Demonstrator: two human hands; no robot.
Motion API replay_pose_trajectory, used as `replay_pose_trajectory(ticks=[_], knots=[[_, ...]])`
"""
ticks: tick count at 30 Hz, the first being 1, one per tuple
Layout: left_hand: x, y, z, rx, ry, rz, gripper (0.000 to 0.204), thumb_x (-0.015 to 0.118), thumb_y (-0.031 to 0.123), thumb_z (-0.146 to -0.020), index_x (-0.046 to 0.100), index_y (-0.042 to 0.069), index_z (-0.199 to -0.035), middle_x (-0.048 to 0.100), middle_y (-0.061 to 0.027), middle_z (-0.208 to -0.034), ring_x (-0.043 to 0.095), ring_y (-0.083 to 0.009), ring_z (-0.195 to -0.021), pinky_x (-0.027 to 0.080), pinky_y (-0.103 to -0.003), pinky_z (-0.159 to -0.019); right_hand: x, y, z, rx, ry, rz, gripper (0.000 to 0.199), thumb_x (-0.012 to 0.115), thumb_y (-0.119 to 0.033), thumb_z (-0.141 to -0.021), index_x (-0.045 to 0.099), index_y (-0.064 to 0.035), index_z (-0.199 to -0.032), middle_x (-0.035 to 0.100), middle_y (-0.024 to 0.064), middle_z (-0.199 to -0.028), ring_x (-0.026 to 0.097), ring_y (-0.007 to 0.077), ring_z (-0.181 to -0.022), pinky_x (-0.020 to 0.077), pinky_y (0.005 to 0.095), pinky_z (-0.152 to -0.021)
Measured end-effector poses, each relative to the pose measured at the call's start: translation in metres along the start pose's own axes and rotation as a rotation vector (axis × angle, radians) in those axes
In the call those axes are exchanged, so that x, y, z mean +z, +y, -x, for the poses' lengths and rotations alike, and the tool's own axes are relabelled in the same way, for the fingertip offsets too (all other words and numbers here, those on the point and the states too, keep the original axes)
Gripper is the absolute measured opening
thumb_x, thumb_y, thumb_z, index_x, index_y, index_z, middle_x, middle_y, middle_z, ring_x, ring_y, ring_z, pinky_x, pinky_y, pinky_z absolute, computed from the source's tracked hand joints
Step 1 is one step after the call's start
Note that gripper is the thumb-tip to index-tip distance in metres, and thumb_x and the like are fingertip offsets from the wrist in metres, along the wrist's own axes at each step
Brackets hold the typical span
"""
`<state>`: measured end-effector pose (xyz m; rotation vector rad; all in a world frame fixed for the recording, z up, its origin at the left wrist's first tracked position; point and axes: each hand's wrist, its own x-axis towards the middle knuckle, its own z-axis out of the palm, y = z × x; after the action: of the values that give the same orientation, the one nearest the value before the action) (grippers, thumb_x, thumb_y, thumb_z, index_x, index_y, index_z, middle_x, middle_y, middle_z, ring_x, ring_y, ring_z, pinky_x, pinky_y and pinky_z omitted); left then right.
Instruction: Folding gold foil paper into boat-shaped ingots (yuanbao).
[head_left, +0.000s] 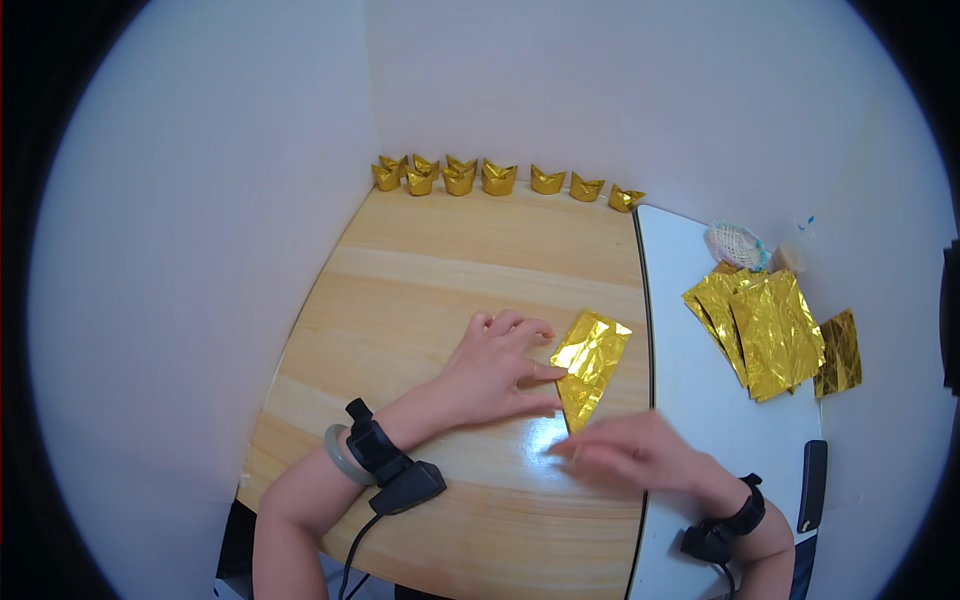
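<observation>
Your left hand [495, 370] lies flat and open, fingertips pinning the gold foil sheet [590, 362] to the surface [420, 290] — your right hand [630, 452], blurred but open, empty, sits just below it.

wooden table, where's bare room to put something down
Free: the broad strip of wooden table between the row of folded gold pieces and the left hand. Crowded: around the gold foil sheet and right hand; foil stack fills the white table.

Nine folded gold ingots [497, 178]; two hands [500, 370].
</observation>
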<state>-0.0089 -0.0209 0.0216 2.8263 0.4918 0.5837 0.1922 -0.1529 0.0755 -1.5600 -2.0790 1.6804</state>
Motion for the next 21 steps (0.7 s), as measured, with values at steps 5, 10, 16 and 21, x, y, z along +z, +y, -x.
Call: replay_pose_trajectory(ticks=[5,10,16,21], knots=[[0.000,0.007,-0.006,-0.041,0.017,-0.040,0.035,0.066,0.049,-0.076,0.072,0.029,-0.104,0.051,-0.0064,-0.120,0.041,-0.0252,-0.112,0.026,-0.040,-0.091,0.013,0.013,-0.003,-0.319,0.429,0.636,0.076,0.054,-0.051,-0.087,0.038,0.0112,-0.128,0.041,0.0303,-0.132,0.041,0.0388,-0.126,0.0324,0.0436,-0.106],[0.004,-0.002,-0.002,0.017,0.000,0.022,0.034,0.064,0.043,-0.080,0.069,0.028,-0.109,0.047,-0.0087,-0.132,0.038,-0.0284,-0.117,0.025,-0.043,-0.095,0.032,0.007,-0.007,-0.511,0.444,0.769,0.073,0.054,-0.049,-0.089,0.039,0.0114,-0.128,0.039,0.0336,-0.133,0.041,0.0415,-0.124,0.0335,0.0443,-0.104],[0.000,-0.012,-0.003,0.012,-0.184,0.184,0.032,0.064,0.037,-0.081,0.067,0.031,-0.113,0.041,-0.0096,-0.140,0.033,-0.0325,-0.125,0.016,-0.047,-0.106,-0.009,0.048,-0.011,-0.242,1.010,0.558,0.046,0.063,-0.024,-0.084,0.051,0.0002,-0.121,0.049,0.0209,-0.128,0.046,0.0363,-0.119,0.0372,0.0417,-0.100],[-0.002,-0.011,-0.003,0.048,-0.216,0.181,0.037,0.065,0.034,-0.081,0.065,0.029,-0.117,0.040,-0.0088,-0.141,0.032,-0.0332,-0.125,0.017,-0.047,-0.106,-0.005,0.053,-0.013,-0.161,0.954,0.737,0.051,0.069,-0.027,-0.079,0.052,-0.0002,-0.119,0.048,0.0199,-0.129,0.042,0.0363,-0.122,0.0358,0.0412,-0.101]])
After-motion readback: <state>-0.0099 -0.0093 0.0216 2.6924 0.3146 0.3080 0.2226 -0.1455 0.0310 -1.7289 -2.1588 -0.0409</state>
